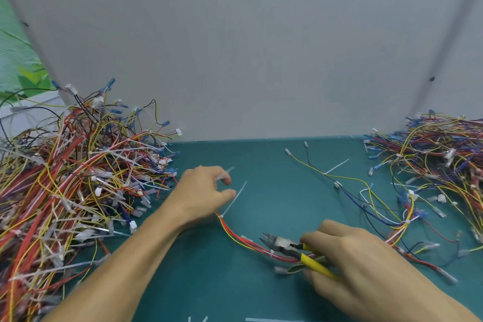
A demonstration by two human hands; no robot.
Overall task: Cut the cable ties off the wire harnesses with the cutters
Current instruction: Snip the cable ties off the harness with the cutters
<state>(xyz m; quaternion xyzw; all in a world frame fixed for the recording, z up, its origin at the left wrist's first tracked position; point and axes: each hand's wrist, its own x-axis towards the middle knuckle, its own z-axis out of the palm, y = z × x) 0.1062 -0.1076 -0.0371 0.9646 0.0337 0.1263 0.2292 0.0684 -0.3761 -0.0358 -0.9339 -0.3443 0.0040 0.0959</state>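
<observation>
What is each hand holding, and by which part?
The right hand grips the cutters by their yellow handles. The left hand seems to pinch a cable tie, though blur leaves doubt.

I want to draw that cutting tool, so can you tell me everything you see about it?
The cutters have grey metal jaws with pointed tips, slightly apart and aimed left, and yellow handles that look plastic-coated. The right hand grips the handles. The tool lies low and nearly flat over a bundle of red and yellow wires on the green mat.
</observation>
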